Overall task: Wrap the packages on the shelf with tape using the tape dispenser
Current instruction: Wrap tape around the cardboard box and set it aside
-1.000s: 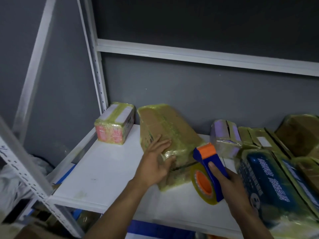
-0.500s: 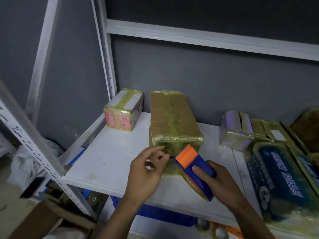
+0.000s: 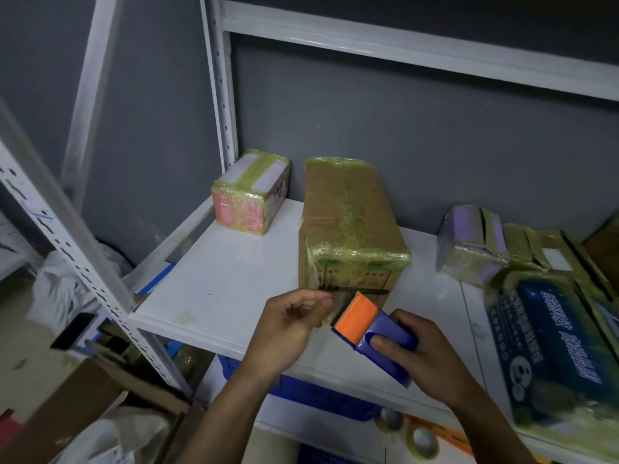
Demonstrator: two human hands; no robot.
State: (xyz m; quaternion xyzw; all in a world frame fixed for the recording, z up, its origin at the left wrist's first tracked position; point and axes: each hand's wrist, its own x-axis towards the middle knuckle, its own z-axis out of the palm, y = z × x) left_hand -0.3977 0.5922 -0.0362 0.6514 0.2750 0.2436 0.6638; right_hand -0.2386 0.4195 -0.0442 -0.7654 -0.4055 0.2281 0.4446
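In the lower centre of the frame, the tape dispenser (image 3: 371,333), blue-bodied with an orange cutter head, is gripped by the right hand (image 3: 432,360). The fingers are curled round the blue handle and one digit is laid on its top. The orange head is pointed toward the upper left and is held just in front of the near face of the brown package (image 3: 348,222).

The left hand (image 3: 291,326) is seen just left of the orange head, with its fingers curled and thumb and forefinger pressed together. A tape end (image 3: 338,300) appears to be pinched between them, though the clear film is hard to make out against the cardboard.

The brown package is stood on the white shelf (image 3: 217,289) at mid-frame, its length running back toward the grey wall. Its top and upper front edge are covered in yellowish tape, while the lower part of the near face is left bare.

Toward the upper left, a small pink package (image 3: 251,195) is set near the back corner of the shelf beside the white upright (image 3: 221,95), apart from the brown one. At the right, a purple package (image 3: 469,239) is placed near the wall. A blue printed package (image 3: 552,346) is laid at the right edge, with further taped boxes packed behind it.

Beneath the shelf, a blue bin (image 3: 318,393) is seen, and tape rolls (image 3: 422,440) are found at the bottom of the frame.
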